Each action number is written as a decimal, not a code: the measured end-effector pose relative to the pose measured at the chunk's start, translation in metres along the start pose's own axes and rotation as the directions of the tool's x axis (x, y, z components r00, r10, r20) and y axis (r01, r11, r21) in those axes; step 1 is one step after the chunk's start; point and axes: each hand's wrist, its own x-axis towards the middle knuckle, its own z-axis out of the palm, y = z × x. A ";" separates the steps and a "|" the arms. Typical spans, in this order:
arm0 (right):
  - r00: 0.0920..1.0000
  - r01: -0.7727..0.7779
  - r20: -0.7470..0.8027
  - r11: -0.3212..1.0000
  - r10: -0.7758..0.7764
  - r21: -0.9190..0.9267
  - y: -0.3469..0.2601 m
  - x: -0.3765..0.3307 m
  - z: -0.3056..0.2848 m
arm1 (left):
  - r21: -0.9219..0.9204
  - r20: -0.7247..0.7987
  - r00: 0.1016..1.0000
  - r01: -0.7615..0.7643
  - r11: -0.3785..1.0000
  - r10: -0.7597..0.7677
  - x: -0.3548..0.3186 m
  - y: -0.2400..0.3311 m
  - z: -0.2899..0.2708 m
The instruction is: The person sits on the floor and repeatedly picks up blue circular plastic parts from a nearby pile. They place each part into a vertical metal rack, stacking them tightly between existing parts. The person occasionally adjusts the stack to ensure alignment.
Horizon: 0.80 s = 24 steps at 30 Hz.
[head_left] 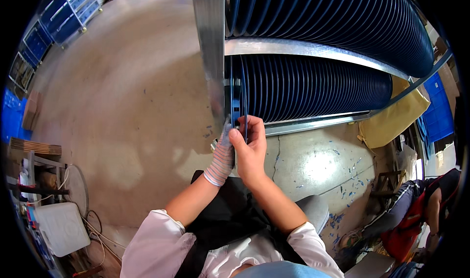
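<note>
A long row of dark blue discs [313, 86] stands on edge in a metal rack in front of me. Both hands are at the near edge of the discs at the row's left end. My left hand [222, 153], in a grey and pink striped glove, lies along the outer side of the end disc [232, 92]. Its fingers point up, partly hidden, and look stretched out. My bare right hand [252, 148] is closed, thumb and curled fingers pinching the lower edge of the neighbouring disc [246, 101]. Part of the fingers is behind that disc.
A second row of discs [333, 18] sits above, behind a metal rail [313, 48]. A metal post [209, 48] rises at the rack's left end. Blue scraps [338, 219] litter the floor at right, where another person [416, 214] bends. A white plastic container [61, 229] stands lower left.
</note>
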 end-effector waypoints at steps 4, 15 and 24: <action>0.996 0.070 -0.047 0.992 -0.076 -0.106 0.012 0.025 0.010 | -0.013 -0.067 0.996 -0.063 0.998 0.062 0.003 -0.001 0.005; 0.796 0.464 0.116 0.476 -0.594 -0.747 0.031 0.075 -0.022 | 0.422 -0.191 0.953 -0.136 0.897 0.234 0.004 -0.008 -0.021; 0.907 0.347 0.140 0.516 -0.397 -0.783 0.065 0.021 -0.065 | 0.203 -0.272 0.962 0.058 0.977 -0.001 0.013 -0.005 -0.012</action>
